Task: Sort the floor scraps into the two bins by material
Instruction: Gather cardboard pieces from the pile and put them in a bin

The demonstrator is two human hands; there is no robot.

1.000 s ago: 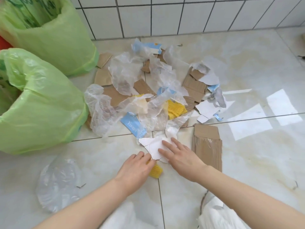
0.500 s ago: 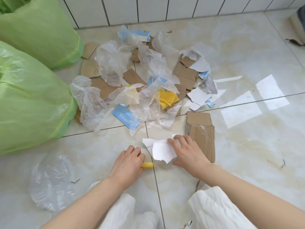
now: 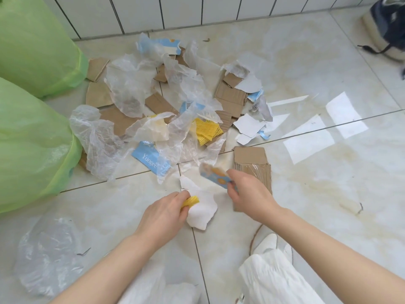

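Note:
A heap of scraps (image 3: pixel 175 102) lies on the tiled floor: clear plastic film, brown cardboard pieces, white paper and blue printed card. My left hand (image 3: pixel 164 212) is shut on a small yellow ribbed scrap (image 3: pixel 191 201) and touches a white paper piece (image 3: pixel 202 212) beneath it. Just to the right, my right hand (image 3: pixel 249 194) pinches a blue card scrap with orange dots (image 3: pixel 215 175), lifted off the floor. Two bins lined with green bags stand at the left, one near (image 3: pixel 32 145) and one far (image 3: pixel 39 47).
A corrugated cardboard piece (image 3: pixel 252 161) lies partly under my right hand. A clear plastic bag (image 3: pixel 46 255) rests at the lower left. My white-clothed knees fill the bottom edge. A dark shoe (image 3: pixel 385 25) sits at the top right. A tiled wall runs along the back.
My right hand let go of the white paper and lifted a blue, orange-dotted card scrap. My left hand raised the yellow scrap onto the white paper.

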